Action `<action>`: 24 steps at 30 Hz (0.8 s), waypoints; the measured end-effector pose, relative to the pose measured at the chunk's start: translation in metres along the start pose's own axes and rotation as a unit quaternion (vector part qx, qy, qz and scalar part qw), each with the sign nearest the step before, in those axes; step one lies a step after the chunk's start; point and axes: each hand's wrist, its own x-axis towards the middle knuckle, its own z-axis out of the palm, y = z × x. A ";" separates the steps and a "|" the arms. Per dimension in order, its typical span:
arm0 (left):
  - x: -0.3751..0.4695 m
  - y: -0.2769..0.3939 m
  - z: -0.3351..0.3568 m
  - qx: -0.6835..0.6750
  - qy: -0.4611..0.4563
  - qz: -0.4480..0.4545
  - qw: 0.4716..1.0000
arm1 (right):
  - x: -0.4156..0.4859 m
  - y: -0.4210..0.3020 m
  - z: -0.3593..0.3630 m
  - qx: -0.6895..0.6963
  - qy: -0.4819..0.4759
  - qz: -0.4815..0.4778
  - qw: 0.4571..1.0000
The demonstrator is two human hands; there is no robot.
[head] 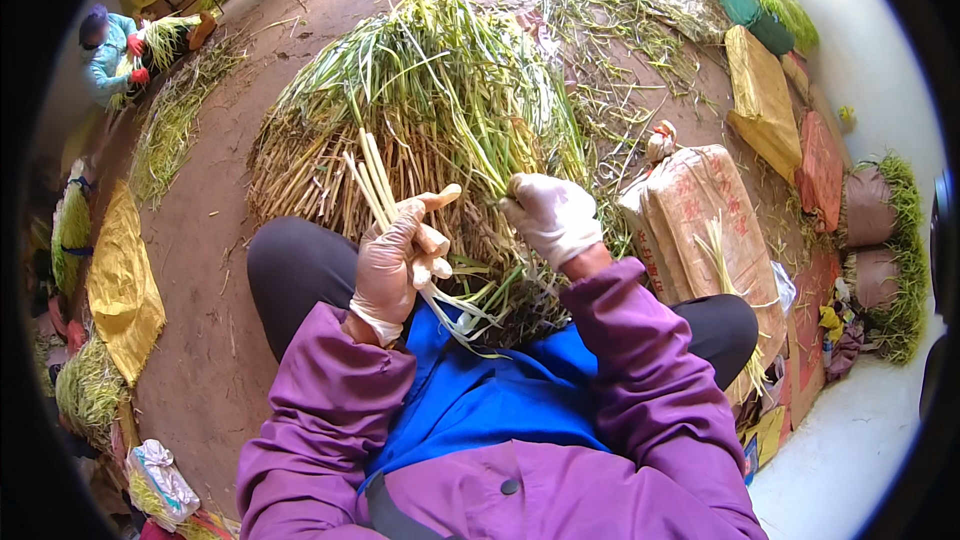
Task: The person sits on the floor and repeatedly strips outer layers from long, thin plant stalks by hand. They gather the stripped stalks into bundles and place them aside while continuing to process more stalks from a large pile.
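Several pale, peeled plant stalks (373, 178) are gripped in my gloved left hand (397, 255); their thin light ends hang below it over a blue apron (480, 382). My gloved right hand (555, 217), fingers curled closed, is on green leaves at the near edge of a big heap of leafy stalks (420, 90). The heap's brown stalk ends point toward me, and its green leaves lie on the far side. Loose peelings lie between my knees. A thin translucent glove covers each hand.
To my right stands a wrapped block with red writing (705, 217), a tied bundle of pale stalks (724, 262) against it. Yellow woven sacks (124, 285) lie left and far right. A person in red gloves (112, 52) sits far left with stalks. Leaf scraps litter the floor.
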 end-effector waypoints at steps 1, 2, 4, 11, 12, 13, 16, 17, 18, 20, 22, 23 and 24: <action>0.000 -0.002 0.001 0.021 0.016 -0.005 1.000 | -0.008 -0.005 -0.005 0.002 0.027 -0.028 0.999; 0.000 -0.003 0.002 0.042 0.032 -0.011 0.999 | -0.014 -0.011 -0.011 0.008 0.035 -0.045 0.998; 0.001 -0.006 0.002 0.077 0.023 -0.029 0.996 | -0.025 -0.025 -0.022 0.033 0.046 -0.069 0.996; 0.010 -0.021 0.002 0.087 0.040 -0.122 0.988 | -0.058 -0.061 -0.042 0.012 -0.026 -0.098 0.995; 0.011 -0.023 0.001 0.089 0.034 -0.143 0.985 | -0.060 -0.063 -0.040 0.006 -0.006 -0.116 0.993; 0.012 -0.024 0.000 0.089 0.032 -0.164 0.982 | -0.062 -0.064 -0.039 0.011 0.001 -0.115 0.993; 0.012 -0.027 0.002 0.110 0.012 -0.194 0.975 | -0.067 -0.066 -0.038 0.007 -0.025 -0.098 0.995; 0.011 -0.027 0.003 0.107 0.002 -0.204 0.973 | -0.068 -0.064 -0.040 0.022 -0.035 -0.102 0.994; 0.010 -0.025 0.004 0.096 -0.011 -0.213 0.972 | -0.069 -0.062 -0.042 0.030 -0.054 -0.093 0.994; 0.007 -0.021 0.010 0.045 -0.021 -0.186 0.981 | -0.069 -0.055 -0.048 0.107 -0.081 -0.046 0.990; 0.001 -0.018 0.018 0.052 0.000 -0.150 0.987 | -0.067 -0.043 -0.052 0.265 -0.132 0.056 0.954; -0.005 -0.014 0.021 0.067 -0.029 -0.125 0.989 | -0.066 -0.038 -0.051 0.348 -0.177 0.151 0.908; -0.009 -0.013 0.025 0.105 -0.015 -0.102 0.989 | -0.064 -0.036 -0.047 0.381 -0.152 0.124 0.903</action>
